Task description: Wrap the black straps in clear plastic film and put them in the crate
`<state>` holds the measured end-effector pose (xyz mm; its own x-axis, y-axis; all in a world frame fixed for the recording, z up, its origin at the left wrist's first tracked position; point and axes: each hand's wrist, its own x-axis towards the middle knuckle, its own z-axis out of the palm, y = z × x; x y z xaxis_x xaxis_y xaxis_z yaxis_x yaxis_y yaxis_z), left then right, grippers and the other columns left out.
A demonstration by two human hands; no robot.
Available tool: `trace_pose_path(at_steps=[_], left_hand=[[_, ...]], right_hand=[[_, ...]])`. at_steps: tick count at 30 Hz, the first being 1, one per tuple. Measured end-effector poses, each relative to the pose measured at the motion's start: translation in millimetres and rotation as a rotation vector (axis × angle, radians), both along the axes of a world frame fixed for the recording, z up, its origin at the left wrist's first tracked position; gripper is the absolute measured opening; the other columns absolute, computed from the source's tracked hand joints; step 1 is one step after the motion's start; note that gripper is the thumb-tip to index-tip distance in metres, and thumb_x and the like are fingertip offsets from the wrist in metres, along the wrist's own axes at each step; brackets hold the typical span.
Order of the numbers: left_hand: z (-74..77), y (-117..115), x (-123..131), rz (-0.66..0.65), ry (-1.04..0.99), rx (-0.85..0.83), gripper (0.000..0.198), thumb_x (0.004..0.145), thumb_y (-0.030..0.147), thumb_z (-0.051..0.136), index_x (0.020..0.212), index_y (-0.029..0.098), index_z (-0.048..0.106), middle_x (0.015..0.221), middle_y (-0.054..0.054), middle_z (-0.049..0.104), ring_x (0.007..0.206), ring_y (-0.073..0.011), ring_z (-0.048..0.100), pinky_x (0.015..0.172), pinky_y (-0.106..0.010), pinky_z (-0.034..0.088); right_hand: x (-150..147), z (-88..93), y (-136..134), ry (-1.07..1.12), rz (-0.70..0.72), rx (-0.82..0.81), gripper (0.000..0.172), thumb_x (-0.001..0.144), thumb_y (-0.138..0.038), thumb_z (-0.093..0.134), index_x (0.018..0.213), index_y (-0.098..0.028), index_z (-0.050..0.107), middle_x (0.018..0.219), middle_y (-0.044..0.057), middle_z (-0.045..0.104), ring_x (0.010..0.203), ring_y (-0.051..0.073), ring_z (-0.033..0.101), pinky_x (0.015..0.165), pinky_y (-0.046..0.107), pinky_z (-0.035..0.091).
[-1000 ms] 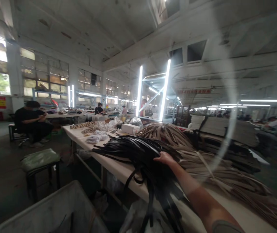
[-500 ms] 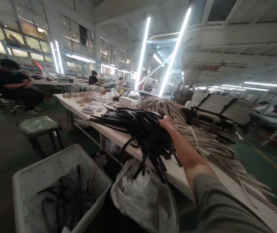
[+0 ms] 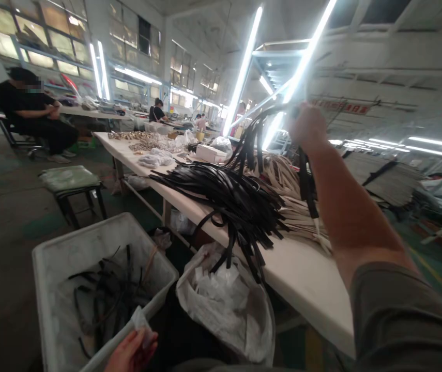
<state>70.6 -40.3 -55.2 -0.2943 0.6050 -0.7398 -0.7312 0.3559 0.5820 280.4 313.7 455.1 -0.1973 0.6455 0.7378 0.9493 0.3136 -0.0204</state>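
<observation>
My right hand (image 3: pixel 308 124) is raised above the table, closed round a bunch of black straps (image 3: pixel 255 135) that hang down on both sides of it. Below lies a large pile of black straps (image 3: pixel 221 188), some drooping over the table's front edge. Behind and to the right of that pile are beige straps (image 3: pixel 302 219), partly hidden by my arm. Low in the view, my left hand (image 3: pixel 133 349) is closed on a crumpled whitish piece (image 3: pixel 142 325), perhaps paper or plastic, beside the rim of a white bin (image 3: pixel 108 227) with loose black straps inside.
A white sack (image 3: pixel 201 258) of pale scraps stands under the edge of the long table (image 3: pixel 302 274). Small metallic pieces, plastic bags and a white box (image 3: pixel 211 153) lie further along. A padded stool (image 3: pixel 69 178) and a seated person (image 3: pixel 30 116) are at left.
My right hand has risen from the black pile, lifting a bunch of straps with it. My left hand has come into view at the bottom, holding a whitish piece. The view has shifted slightly.
</observation>
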Motion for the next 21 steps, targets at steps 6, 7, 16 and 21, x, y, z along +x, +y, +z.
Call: trace_pose_path(at_steps=[6, 7, 16, 21], left_hand=[[59.1, 5.9, 31.0, -0.439, 0.31, 0.444, 0.038, 0.062, 0.071, 0.068, 0.063, 0.033, 0.071, 0.068, 0.002, 0.071, 0.071, -0.0214, 0.067, 0.081, -0.041, 0.052], [73.5, 8.1, 36.6, -0.492, 0.343, 0.503, 0.036, 0.069, 0.067, 0.066, 0.065, 0.031, 0.072, 0.07, 0.001, 0.071, 0.073, -0.0216, 0.067, 0.081, -0.041, 0.051], [138.8, 66.5, 42.7, 0.058, -0.378, 0.67, 0.02, 0.09, 0.028, 0.053, 0.086, 0.014, 0.067, 0.094, -0.009, 0.074, 0.087, -0.0185, 0.07, 0.082, -0.031, 0.051], [109.6, 35.8, 10.1, 0.45, -0.591, 0.562, 0.023, 0.096, 0.019, 0.043, 0.084, 0.015, 0.063, 0.077, -0.002, 0.072, 0.082, -0.014, 0.07, 0.092, -0.032, 0.051]], right_hand=[[-78.8, 8.1, -89.0, -0.276, 0.319, 0.003, 0.06, 0.092, -0.048, 0.04, 0.108, 0.005, 0.062, 0.106, 0.018, 0.067, 0.105, 0.021, 0.062, 0.078, 0.032, 0.039], [-89.0, 2.9, -103.6, -0.334, 0.378, -0.004, 0.06, 0.091, -0.049, 0.04, 0.107, 0.003, 0.063, 0.102, 0.015, 0.067, 0.101, 0.019, 0.062, 0.076, 0.031, 0.039], [-82.4, -128.1, -197.5, -0.872, 0.625, -0.466, 0.027, 0.089, -0.044, 0.056, 0.094, -0.019, 0.063, 0.065, 0.001, 0.06, 0.055, 0.013, 0.055, 0.051, 0.025, 0.024], [-3.7, -254.0, -207.6, -0.881, 0.696, -0.986, 0.017, 0.089, -0.035, 0.047, 0.089, -0.024, 0.059, 0.067, 0.002, 0.066, 0.058, 0.019, 0.062, 0.052, 0.026, 0.033]])
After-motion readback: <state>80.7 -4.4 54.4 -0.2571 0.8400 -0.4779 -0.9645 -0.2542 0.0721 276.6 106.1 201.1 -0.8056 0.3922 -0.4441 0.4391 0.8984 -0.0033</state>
